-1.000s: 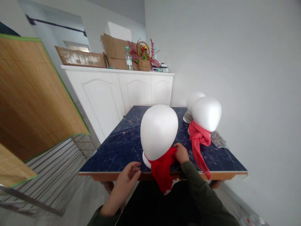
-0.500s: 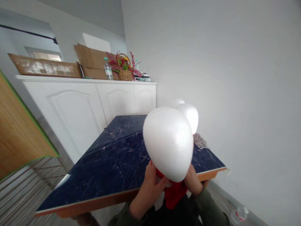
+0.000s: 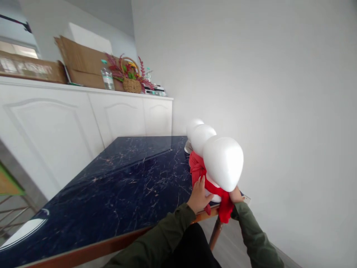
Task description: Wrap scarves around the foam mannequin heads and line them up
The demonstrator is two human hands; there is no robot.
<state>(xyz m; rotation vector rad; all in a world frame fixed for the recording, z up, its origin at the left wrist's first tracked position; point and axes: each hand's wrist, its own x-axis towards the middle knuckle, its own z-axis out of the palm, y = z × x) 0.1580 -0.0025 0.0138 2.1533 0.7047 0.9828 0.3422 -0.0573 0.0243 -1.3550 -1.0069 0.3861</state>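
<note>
A white foam mannequin head (image 3: pixel 223 162) with a red scarf (image 3: pixel 224 206) tied around its neck stands at the near right corner of the dark blue marble table (image 3: pixel 125 182). My left hand (image 3: pixel 198 196) grips its base from the left. My right hand (image 3: pixel 236 194) holds it from the right, mostly hidden behind the head and scarf. Just behind it stands a second foam head (image 3: pixel 202 137) wearing a red scarf (image 3: pixel 196 167), and a third bare foam head (image 3: pixel 193 125) stands farther back.
White cabinets (image 3: pixel 83 115) line the far wall, topped with cardboard boxes (image 3: pixel 80 61), a water bottle (image 3: pixel 107 75) and a flower basket (image 3: pixel 131 80). A white wall (image 3: pixel 279 93) runs close along the table's right side. A wire rack (image 3: pixel 8 208) shows at the left edge.
The foam head with the red scarf was lifted from the table's front middle with both hands and carried right to the corner beside the other heads. My view swung right.
</note>
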